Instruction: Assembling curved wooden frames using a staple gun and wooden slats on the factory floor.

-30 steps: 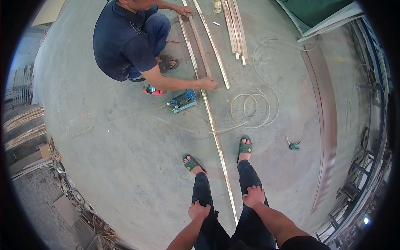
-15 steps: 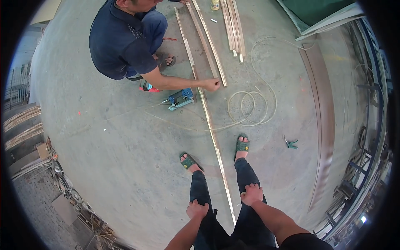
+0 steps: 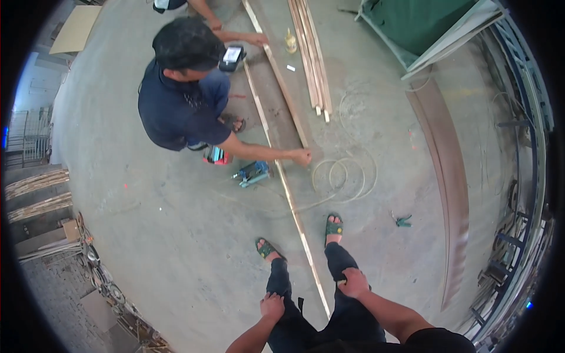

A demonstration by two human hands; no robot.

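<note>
The left forearm rose from the lower edge toward one o'clock, and the left hand [image 3: 272,306] lay over the left knee of the dark trousers [image 3: 353,320], its grip slack, with the fingers draped over the cloth. The right forearm slanted in toward ten o'clock, and the right hand [image 3: 354,283] was curled over the right knee. Its fingertips were turned out of sight, so I could not tell how tightly that grip was closed.

The long wooden strip [image 3: 301,229] lay on the floor [image 3: 176,235], apart from both hands. Its near end lay between the legs, at about three o'clock from the left hand, and its length passed at nine o'clock from the right, running away toward eleven between the green sandals [image 3: 333,226].

At twelve o'clock from the left hand, a blue nail gun [image 3: 254,172] lay just beside the strip. A coiled hose [image 3: 375,176] lay at twelve from the right hand, and green pliers [image 3: 403,221] near one. Toward eleven, a crouching co-worker [image 3: 176,117] reached one forearm across the strip, with the other hand at a second length of wood [image 3: 285,97].
</note>
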